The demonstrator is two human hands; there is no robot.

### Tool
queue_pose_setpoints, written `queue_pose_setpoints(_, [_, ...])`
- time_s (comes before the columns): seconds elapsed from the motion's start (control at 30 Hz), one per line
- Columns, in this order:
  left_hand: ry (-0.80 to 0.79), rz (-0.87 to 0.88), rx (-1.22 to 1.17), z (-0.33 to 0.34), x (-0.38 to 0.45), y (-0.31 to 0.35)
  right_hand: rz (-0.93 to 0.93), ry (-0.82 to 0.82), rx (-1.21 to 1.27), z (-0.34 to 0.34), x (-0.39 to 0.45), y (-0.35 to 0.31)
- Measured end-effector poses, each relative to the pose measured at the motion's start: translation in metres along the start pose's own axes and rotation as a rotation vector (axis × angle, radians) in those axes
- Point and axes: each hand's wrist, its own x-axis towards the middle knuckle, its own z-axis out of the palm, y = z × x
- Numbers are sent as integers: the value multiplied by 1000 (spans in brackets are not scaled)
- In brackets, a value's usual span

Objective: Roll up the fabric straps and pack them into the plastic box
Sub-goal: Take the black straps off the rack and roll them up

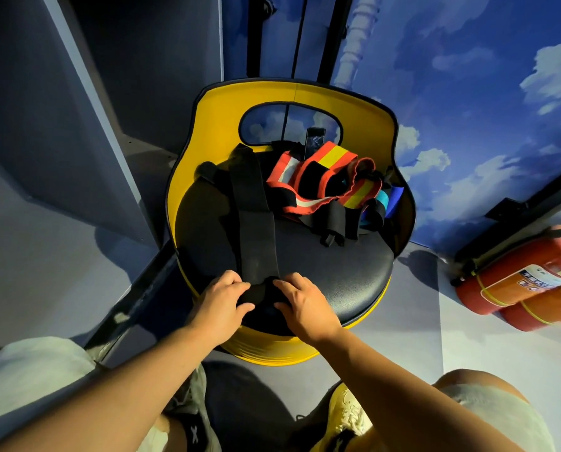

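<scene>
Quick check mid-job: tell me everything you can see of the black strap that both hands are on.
The black strap is a wide, matte band that looks like elastic fabric. It lies flat along the dark seat cushion, running from the seat back toward the front edge. Its near end is bunched into a partial roll, gripped by the left hand and right hand. Its far end lies beside the pile of straps.

Wide black strap [256, 220] flat on seat, near end rolled, colourful straps [324, 177] heaped behind

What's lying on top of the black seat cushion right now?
A long black strap, its near end held by both hands, plus a heap of coloured straps. A phone stands behind, its base hidden.
</scene>
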Motion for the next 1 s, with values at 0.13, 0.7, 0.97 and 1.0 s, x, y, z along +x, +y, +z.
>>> queue_pose_setpoints(0.13, [-20,-133,-118,-2,-1,2,30,11,66,-4,0,-1])
queue_pose_setpoints(0.7, [230,-530,-378,-9,41,31,610,214,452,-1,47,-15])
queue_pose_setpoints(0.97, [225,-593,-587,-6,22,30,550,139,504,-9,32,-24])
queue_pose_setpoints(1.0, [223,-591,-584,-6,20,29,530,139,501,-9,30,-23])
